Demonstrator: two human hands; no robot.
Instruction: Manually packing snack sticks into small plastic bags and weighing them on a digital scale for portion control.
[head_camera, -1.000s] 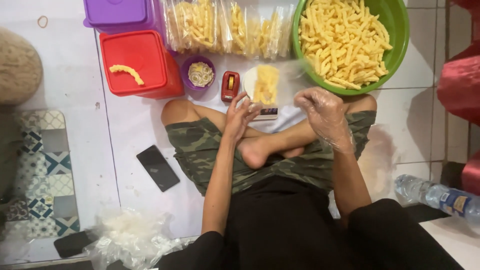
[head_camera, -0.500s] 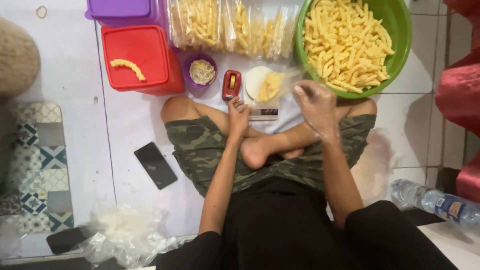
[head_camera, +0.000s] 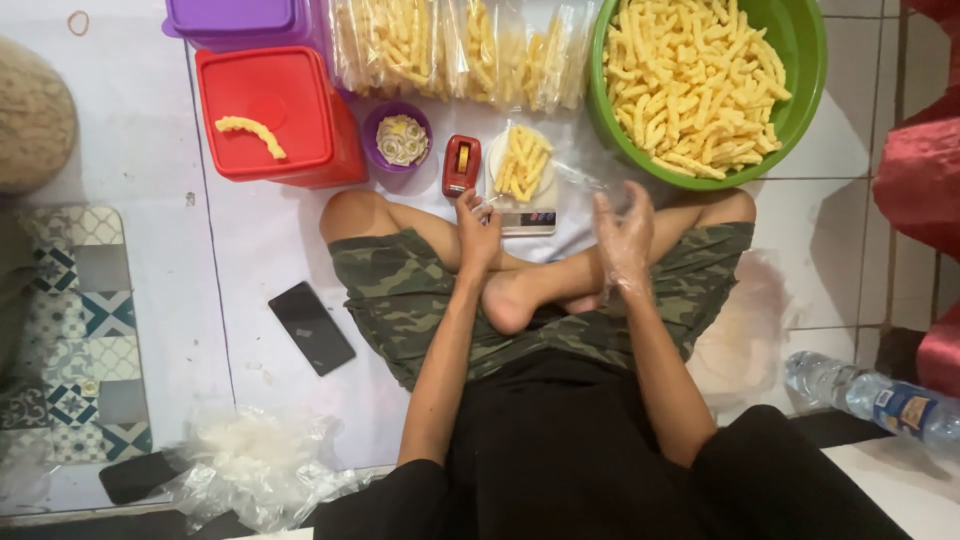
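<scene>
Left hand (head_camera: 478, 228) rests on the person's crossed legs, and its fingertips pinch the near edge of a clear plastic bag (head_camera: 545, 172). Yellow snack sticks (head_camera: 522, 163) lie inside the bag, and the bag sits on a small white scale (head_camera: 518, 190) on the floor. The right hand (head_camera: 622, 232) wears a thin clear glove. Its fingers are spread loose and point up, and it holds nothing. It hovers just beside the bag's open end, near the big green bowl (head_camera: 800, 90).

The green bowl is full of the same yellow snack sticks. A row of filled snack bags (head_camera: 455, 50) lies along the top, just behind the scale. A small red tape holder (head_camera: 460, 165) stands just beside the scale on its left. Next to that is a little purple cup (head_camera: 398, 140) with rubber bands in it. A red box (head_camera: 275, 115) with a lid sits further left, and one curly yellow snack (head_camera: 250, 132) lies on top of the lid. A purple box (head_camera: 240, 20) is behind the red one.

A black phone (head_camera: 312, 328) lies on the white floor near the person's left knee. A heap of empty clear bags (head_camera: 255, 470) is near the bottom left. A water bottle (head_camera: 880, 400) lies on its side at the right.
</scene>
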